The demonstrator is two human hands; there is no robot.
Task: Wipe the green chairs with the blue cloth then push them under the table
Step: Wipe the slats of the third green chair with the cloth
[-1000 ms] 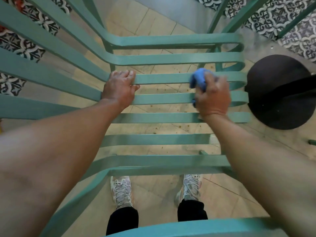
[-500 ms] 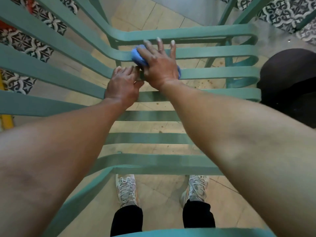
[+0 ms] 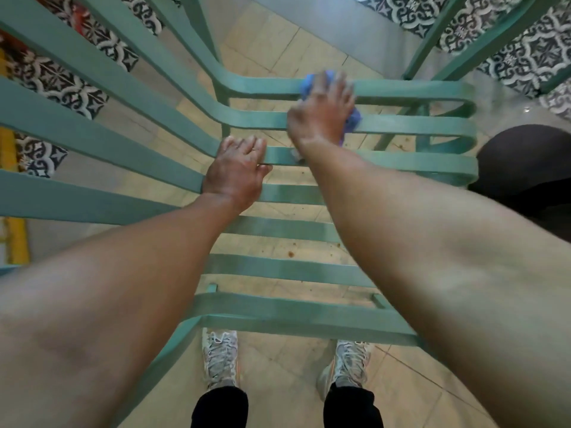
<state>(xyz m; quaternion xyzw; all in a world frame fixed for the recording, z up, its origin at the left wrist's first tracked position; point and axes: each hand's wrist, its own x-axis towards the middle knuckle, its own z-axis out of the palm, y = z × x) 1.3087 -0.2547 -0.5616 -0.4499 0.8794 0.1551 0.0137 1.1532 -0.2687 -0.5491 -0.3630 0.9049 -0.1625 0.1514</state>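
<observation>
Fingers (image 3: pixel 340 84) of right hand (image 3: pixel 321 115) press blue cloth (image 3: pixel 309 83), blurred, apparently flat, on green chair (image 3: pixel 401 125).

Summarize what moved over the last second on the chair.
The right hand swept the blue cloth from the right side of the chair seat toward the middle, then further out to the slats near the front edge, fingers now spread over the cloth. The left hand stayed braced on the same slat. Shoes unmoved.
</observation>
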